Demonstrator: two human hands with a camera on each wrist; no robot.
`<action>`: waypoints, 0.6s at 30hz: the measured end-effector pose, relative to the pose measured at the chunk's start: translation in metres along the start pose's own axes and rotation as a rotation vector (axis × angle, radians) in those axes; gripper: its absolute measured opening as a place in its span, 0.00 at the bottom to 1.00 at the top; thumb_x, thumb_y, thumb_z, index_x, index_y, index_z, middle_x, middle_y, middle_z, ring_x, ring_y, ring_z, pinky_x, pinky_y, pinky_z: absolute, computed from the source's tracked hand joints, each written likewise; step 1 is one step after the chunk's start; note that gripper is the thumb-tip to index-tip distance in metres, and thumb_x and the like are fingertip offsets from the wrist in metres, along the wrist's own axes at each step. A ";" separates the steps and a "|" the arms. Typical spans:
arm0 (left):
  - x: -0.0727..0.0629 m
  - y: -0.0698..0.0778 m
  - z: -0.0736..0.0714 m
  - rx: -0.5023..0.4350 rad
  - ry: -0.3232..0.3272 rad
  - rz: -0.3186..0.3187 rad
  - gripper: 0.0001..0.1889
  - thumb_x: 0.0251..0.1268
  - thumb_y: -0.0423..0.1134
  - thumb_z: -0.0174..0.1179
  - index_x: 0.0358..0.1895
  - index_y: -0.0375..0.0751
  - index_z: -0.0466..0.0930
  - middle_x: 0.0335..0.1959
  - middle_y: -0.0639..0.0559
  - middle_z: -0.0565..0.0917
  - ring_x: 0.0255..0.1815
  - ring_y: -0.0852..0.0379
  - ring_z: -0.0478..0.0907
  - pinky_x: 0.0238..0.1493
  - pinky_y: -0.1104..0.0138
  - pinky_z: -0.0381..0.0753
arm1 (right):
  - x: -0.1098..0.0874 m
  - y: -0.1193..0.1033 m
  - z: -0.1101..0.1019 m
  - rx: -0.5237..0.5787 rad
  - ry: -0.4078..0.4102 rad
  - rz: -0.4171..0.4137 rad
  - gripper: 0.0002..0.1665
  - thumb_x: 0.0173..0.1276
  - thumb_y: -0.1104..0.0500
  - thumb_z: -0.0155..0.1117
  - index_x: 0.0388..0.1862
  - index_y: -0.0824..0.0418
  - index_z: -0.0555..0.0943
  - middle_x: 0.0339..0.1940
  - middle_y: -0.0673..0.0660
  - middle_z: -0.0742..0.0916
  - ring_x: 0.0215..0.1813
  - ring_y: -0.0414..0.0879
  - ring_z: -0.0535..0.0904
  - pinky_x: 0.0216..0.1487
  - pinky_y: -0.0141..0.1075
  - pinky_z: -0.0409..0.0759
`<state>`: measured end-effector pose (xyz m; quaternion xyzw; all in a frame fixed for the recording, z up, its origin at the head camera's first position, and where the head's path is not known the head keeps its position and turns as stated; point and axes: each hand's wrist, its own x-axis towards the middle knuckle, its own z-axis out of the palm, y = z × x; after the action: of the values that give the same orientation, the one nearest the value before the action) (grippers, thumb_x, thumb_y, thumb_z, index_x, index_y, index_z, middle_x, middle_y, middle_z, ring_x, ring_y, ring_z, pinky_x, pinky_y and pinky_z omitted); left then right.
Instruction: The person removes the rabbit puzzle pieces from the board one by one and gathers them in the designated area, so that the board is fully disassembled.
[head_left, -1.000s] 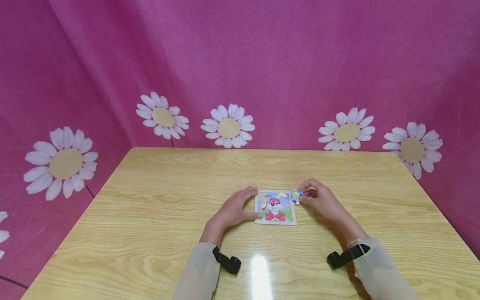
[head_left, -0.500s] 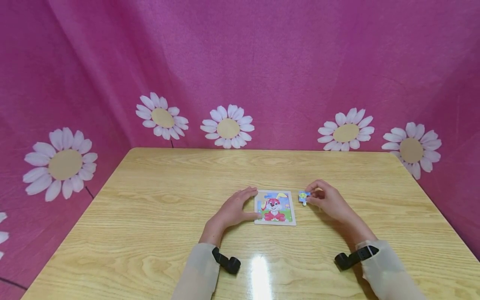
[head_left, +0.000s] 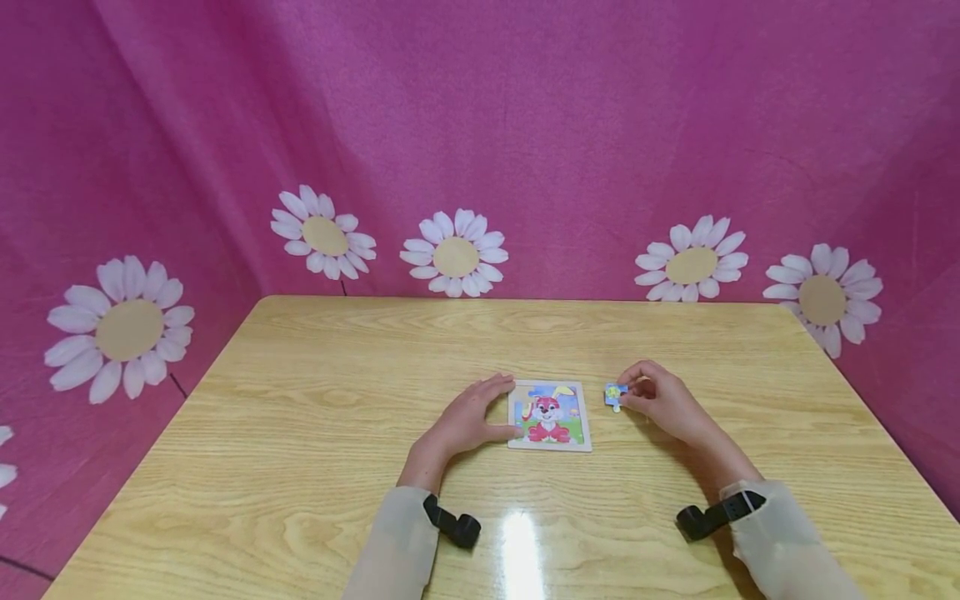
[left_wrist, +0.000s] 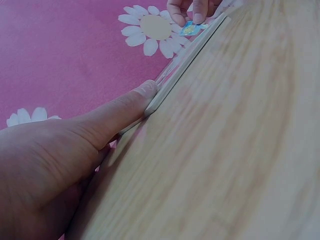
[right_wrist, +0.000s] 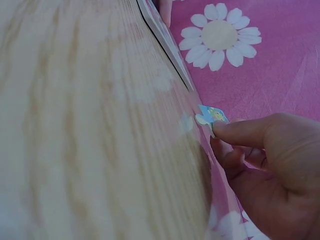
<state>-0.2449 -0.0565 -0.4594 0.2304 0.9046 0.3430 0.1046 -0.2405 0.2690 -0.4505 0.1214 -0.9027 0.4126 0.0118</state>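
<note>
A small square jigsaw puzzle with a pale frame lies on the table and shows a red-and-white rabbit. Its upper left part is bare tan backing. At its left side is my left hand, fingertips at the upper left corner and a straight thumb resting on the rim. My right hand, to the right of the frame, pinches a blue jigsaw piece with a yellow design between thumb and fingers. In the right wrist view, the piece is tilted, with a pale knob sticking out.
The light wood table reaches back to a pink curtain printed with white daisies. Black wrist cameras are strapped over the sleeves. A bright reflection shows on the tabletop before the puzzle.
My right hand has moved to the right, taking the jigsaw piece from the frame's upper right edge to a short way off. My left hand and the puzzle have stayed in place.
</note>
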 end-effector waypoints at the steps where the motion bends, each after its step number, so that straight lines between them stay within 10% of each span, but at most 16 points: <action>1: 0.000 0.000 0.000 -0.002 0.001 0.004 0.41 0.57 0.53 0.69 0.74 0.48 0.64 0.78 0.53 0.60 0.80 0.48 0.53 0.79 0.50 0.56 | 0.000 0.000 0.000 -0.018 0.002 -0.005 0.10 0.65 0.70 0.65 0.44 0.66 0.76 0.42 0.62 0.80 0.35 0.36 0.75 0.29 0.27 0.75; 18: -0.001 -0.001 -0.001 -0.006 -0.005 0.008 0.41 0.58 0.53 0.69 0.74 0.49 0.63 0.78 0.53 0.60 0.81 0.49 0.52 0.80 0.50 0.54 | 0.006 -0.001 -0.003 -0.104 -0.049 0.001 0.10 0.65 0.66 0.66 0.45 0.67 0.79 0.36 0.58 0.78 0.35 0.40 0.69 0.32 0.26 0.70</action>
<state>-0.2449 -0.0581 -0.4592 0.2347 0.9023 0.3457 0.1063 -0.2466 0.2693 -0.4472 0.1305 -0.9230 0.3619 -0.0042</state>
